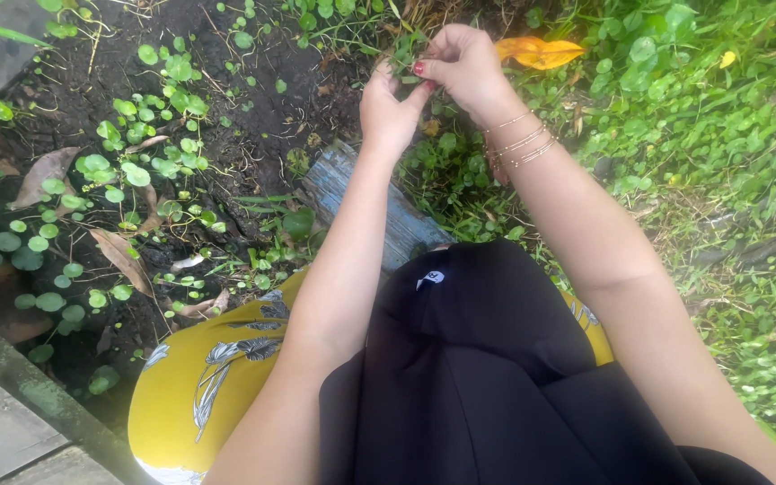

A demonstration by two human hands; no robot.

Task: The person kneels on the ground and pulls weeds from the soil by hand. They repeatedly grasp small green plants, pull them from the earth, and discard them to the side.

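Head view, left hand: the left hand [390, 110] is raised over the soil edge, fingers curled in toward the other hand, pinching a thin green sprig [403, 77] between thumb and fingertips.
Right hand: the right hand [464, 65], thin bangles [521, 142] at its wrist, meets it, fingertips closed on the same sprig.
Why held so: both hands likely pinch close together to work on something this slight.
Sprig: small, green, mostly hidden by the fingers; its shape cannot be told.
Surroundings: dark soil [253, 99] with round-leaved plants [136, 171], a weathered blue plank [379, 211] below the hands, a yellow leaf [541, 52] just beside the right hand.
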